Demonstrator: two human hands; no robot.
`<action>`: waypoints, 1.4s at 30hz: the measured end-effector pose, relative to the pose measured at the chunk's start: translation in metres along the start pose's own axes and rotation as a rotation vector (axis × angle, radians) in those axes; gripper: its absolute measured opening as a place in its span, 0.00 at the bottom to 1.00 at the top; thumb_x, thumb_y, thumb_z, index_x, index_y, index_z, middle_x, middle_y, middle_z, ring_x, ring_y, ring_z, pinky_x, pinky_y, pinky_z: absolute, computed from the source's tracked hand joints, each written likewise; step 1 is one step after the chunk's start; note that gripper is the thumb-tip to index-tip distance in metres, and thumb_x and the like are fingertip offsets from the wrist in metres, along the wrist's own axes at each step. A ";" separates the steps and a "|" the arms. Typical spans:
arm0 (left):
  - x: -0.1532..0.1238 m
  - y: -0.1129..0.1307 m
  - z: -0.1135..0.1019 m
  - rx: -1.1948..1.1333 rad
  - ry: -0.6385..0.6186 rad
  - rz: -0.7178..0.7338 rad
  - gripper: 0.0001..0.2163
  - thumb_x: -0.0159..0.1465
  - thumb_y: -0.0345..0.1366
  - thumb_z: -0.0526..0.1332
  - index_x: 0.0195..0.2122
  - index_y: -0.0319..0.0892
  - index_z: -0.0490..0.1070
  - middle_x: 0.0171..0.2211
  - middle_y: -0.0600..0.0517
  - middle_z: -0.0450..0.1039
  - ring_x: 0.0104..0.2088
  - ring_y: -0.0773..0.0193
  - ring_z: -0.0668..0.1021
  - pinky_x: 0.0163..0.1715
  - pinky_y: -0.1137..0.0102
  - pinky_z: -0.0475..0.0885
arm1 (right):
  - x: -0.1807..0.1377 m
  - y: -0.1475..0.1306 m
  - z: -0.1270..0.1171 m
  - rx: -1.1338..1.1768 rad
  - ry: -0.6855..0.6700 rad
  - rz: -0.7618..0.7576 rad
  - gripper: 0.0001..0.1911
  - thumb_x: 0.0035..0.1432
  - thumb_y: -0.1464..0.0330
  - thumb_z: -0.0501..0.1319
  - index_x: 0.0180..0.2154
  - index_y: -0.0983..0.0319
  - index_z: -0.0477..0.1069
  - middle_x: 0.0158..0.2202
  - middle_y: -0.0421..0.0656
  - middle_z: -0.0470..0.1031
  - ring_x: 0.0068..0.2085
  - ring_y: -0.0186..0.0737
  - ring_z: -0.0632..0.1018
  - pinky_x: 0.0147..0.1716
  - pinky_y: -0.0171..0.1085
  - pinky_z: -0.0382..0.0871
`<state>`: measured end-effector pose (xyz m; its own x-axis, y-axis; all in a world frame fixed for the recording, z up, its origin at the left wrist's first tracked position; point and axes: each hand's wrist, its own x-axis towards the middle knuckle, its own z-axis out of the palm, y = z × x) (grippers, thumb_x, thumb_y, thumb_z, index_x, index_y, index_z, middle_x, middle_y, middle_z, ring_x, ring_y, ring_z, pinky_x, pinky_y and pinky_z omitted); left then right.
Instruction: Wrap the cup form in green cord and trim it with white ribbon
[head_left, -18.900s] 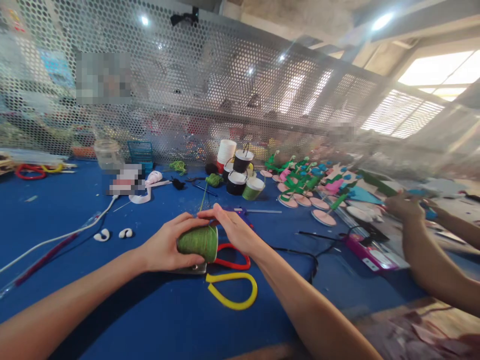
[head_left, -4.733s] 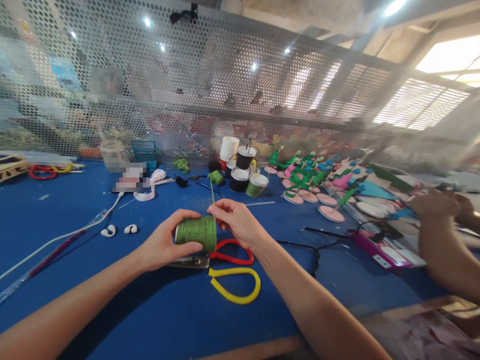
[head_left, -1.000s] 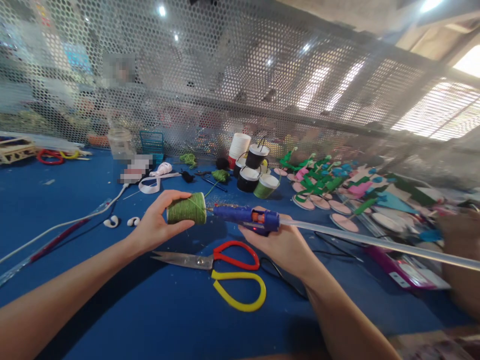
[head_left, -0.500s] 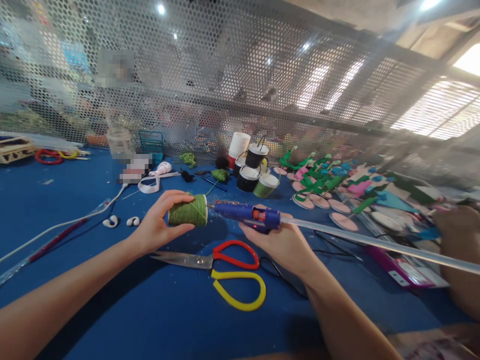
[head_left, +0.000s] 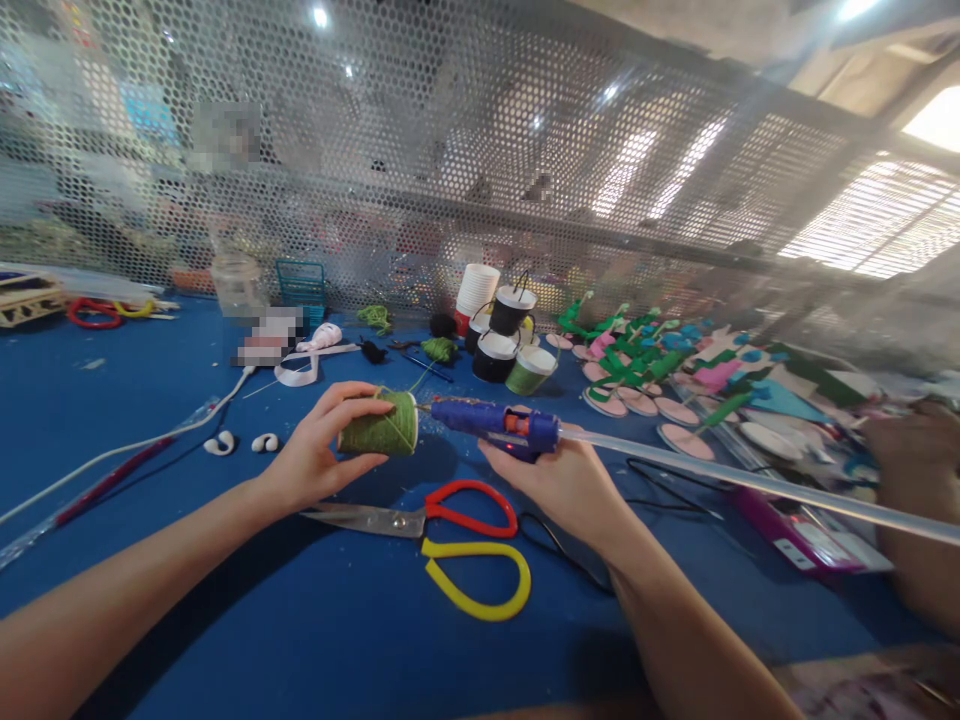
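Observation:
A paper cup wrapped in green yarn (head_left: 380, 426) lies on its side in the fingers of my left hand (head_left: 319, 440), its white rim toward the right. My right hand (head_left: 559, 480) grips a blue glue gun (head_left: 491, 422), whose nozzle points left, close to the cup's rim; whether it touches, I cannot tell. From the gun's back a long clear glue stick (head_left: 750, 477) sticks out to the right. A strand of green yarn runs from the cup toward a green yarn ball (head_left: 439, 350). Below both hands lie scissors (head_left: 405, 524) with one red and one yellow handle.
Wrapped cups with handles (head_left: 495, 357) and a stack of white cups (head_left: 478, 290) stand behind. Felt pieces on pink discs (head_left: 637, 400) crowd the right. A purple box (head_left: 780, 535) lies near another person's arm (head_left: 919, 510). Perforated metal mesh (head_left: 450, 130) closes the back.
The yarn-wrapped cup has turned and shifted slightly in my left hand. The glue gun stays almost in place at the rim. The scissors have not moved.

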<state>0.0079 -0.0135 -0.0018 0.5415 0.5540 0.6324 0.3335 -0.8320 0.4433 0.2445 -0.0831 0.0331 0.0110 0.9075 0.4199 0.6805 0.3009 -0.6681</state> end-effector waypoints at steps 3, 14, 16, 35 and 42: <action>0.000 0.001 0.000 0.036 -0.024 0.028 0.17 0.57 0.31 0.61 0.48 0.46 0.62 0.49 0.45 0.62 0.49 0.56 0.68 0.48 0.58 0.67 | 0.001 -0.001 0.000 -0.007 -0.001 -0.004 0.07 0.48 0.66 0.56 0.21 0.60 0.66 0.19 0.39 0.69 0.24 0.37 0.71 0.24 0.34 0.65; 0.000 0.002 0.000 0.087 -0.057 0.129 0.17 0.59 0.30 0.59 0.49 0.46 0.61 0.49 0.44 0.60 0.50 0.56 0.68 0.48 0.58 0.68 | 0.002 0.000 0.000 -0.007 0.001 0.008 0.09 0.48 0.66 0.55 0.19 0.60 0.61 0.18 0.37 0.63 0.21 0.34 0.65 0.23 0.34 0.60; 0.000 0.002 -0.001 0.098 -0.062 0.145 0.17 0.59 0.30 0.59 0.49 0.46 0.61 0.50 0.44 0.60 0.50 0.55 0.67 0.48 0.57 0.68 | 0.002 0.000 0.000 -0.008 -0.002 0.017 0.09 0.47 0.66 0.56 0.18 0.60 0.61 0.17 0.37 0.63 0.21 0.33 0.64 0.23 0.34 0.61; 0.000 0.001 -0.001 0.069 -0.037 0.101 0.17 0.58 0.30 0.60 0.48 0.45 0.62 0.49 0.44 0.61 0.49 0.56 0.68 0.48 0.58 0.68 | 0.001 -0.004 -0.002 0.018 -0.009 0.035 0.11 0.47 0.65 0.56 0.17 0.60 0.59 0.15 0.35 0.60 0.19 0.31 0.60 0.21 0.33 0.60; 0.000 0.000 0.000 0.037 -0.006 0.050 0.17 0.57 0.30 0.61 0.48 0.44 0.62 0.49 0.45 0.62 0.49 0.56 0.68 0.48 0.59 0.68 | 0.000 -0.002 -0.001 0.041 -0.004 0.034 0.07 0.47 0.66 0.56 0.21 0.61 0.65 0.18 0.37 0.64 0.21 0.33 0.65 0.22 0.33 0.62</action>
<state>0.0077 -0.0136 -0.0018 0.5626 0.5120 0.6491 0.3345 -0.8590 0.3876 0.2436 -0.0842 0.0353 0.0305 0.9184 0.3945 0.6490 0.2820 -0.7066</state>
